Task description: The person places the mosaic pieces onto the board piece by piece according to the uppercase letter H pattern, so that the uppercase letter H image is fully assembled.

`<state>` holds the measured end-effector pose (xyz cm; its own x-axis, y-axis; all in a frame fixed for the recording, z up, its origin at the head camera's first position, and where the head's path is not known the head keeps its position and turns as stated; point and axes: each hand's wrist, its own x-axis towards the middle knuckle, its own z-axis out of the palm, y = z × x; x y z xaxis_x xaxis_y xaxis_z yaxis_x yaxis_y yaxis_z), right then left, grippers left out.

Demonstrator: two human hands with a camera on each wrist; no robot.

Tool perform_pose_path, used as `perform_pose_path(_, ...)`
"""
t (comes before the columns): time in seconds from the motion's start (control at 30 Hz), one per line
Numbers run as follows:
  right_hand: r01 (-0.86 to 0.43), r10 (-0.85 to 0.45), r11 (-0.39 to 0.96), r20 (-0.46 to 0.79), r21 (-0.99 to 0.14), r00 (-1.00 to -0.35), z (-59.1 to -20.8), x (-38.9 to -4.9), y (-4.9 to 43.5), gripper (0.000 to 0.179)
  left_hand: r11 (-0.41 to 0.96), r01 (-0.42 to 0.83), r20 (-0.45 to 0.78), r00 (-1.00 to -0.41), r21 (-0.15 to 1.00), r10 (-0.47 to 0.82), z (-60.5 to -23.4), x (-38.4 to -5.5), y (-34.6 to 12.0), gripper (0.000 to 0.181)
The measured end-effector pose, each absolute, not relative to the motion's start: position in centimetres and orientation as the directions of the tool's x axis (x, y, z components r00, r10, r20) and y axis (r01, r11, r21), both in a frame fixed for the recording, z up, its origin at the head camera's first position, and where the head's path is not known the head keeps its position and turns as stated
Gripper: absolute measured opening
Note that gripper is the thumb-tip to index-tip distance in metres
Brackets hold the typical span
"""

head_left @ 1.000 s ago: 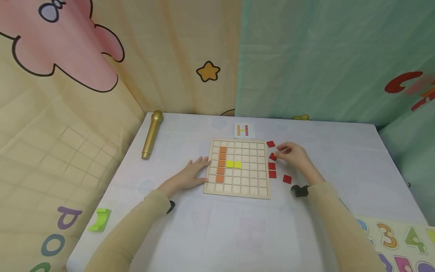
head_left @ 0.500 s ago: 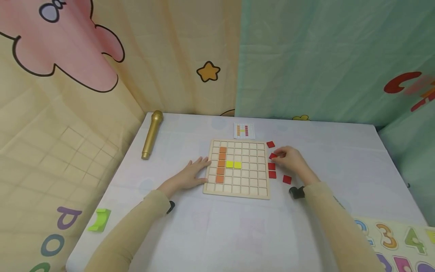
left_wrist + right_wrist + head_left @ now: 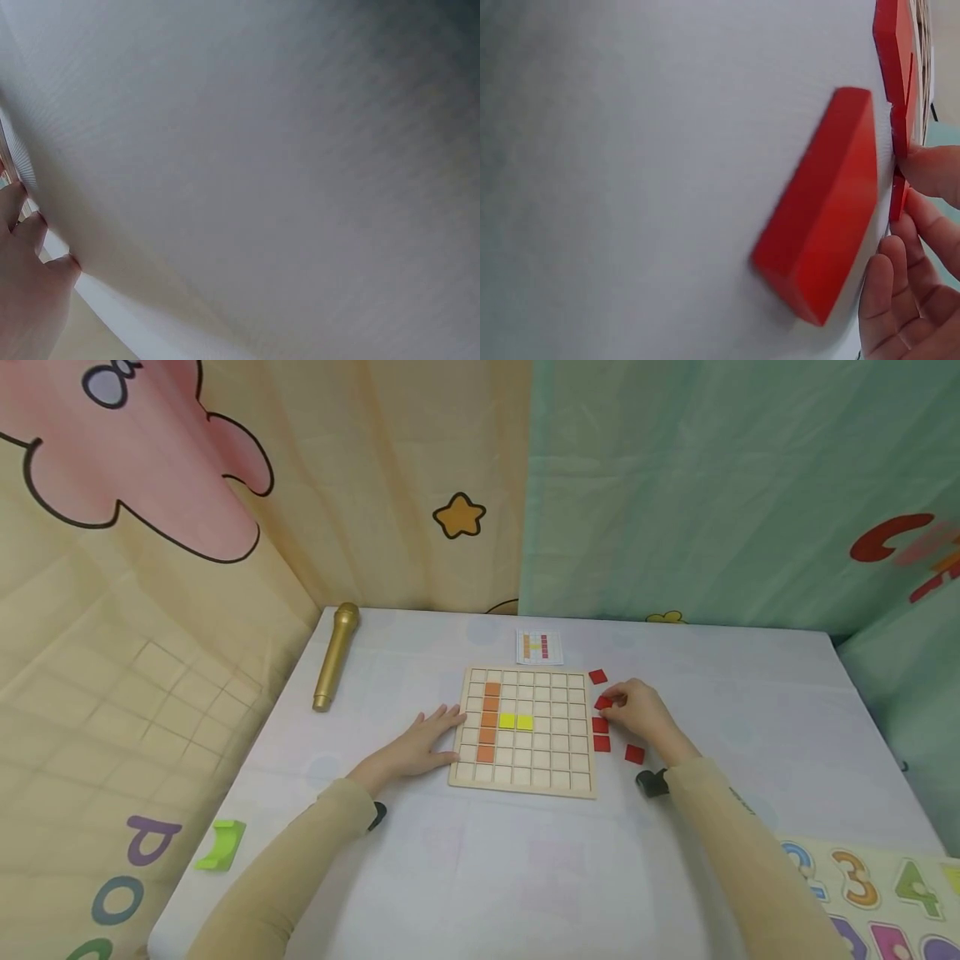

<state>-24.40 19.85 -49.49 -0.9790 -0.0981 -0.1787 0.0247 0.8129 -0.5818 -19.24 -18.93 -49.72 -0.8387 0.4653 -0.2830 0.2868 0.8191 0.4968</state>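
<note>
A wooden grid board (image 3: pixel 541 760) lies mid-table, with a column of orange tiles (image 3: pixel 487 719) and two yellow tiles (image 3: pixel 516 722) on it. Against its left edge rests my left hand (image 3: pixel 417 750), fingers spread and straight. Right of the board, my right hand (image 3: pixel 643 712) pinches a red square tile (image 3: pixel 603 702) between thumb and fingertips; the right wrist view shows a sliver of this tile (image 3: pixel 898 196) between them. Two red tiles (image 3: pixel 601 734) sit just below it, one red tile (image 3: pixel 597 677) above, and another red tile (image 3: pixel 634 754) lies off to the right.
Behind the board is a small pattern card (image 3: pixel 539 648). A gold microphone (image 3: pixel 336 657) lies at the back left, a green curved block (image 3: pixel 221 845) at the front left. A number puzzle board (image 3: pixel 885 877) sits at the front right. Curtains (image 3: pixel 645 485) enclose the table.
My right hand has moved slightly left and down, and its thumb and fingers have closed on the second red tile from the back. The left hand stays in place.
</note>
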Motion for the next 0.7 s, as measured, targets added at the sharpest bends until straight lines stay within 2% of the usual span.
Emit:
perform_pose_path(0.27, 0.122, -0.028, 0.804, -0.243, -0.582, -0.97, -49.46, -24.32, 19.6, 0.04, 0.818, 0.299, -0.278, -0.836, 0.491, 0.473, -49.77, -19.41, -18.87, 0.077)
perform_pose_path(0.47, 0.11, -0.036, 0.813, -0.238, -0.572, -0.971, -49.38, -24.39, 19.63, 0.04, 0.819, 0.298, -0.279, -0.836, 0.491, 0.472, -49.86, -19.46, -18.87, 0.077)
perform_pose_path(0.7, 0.142, -0.025, 0.773, -0.253, -0.618, -0.967, -48.76, -24.87, 19.4, 0.04, 0.824, 0.289, -0.283, -0.84, 0.488, 0.462, -49.79, -19.42, -18.81, 0.077)
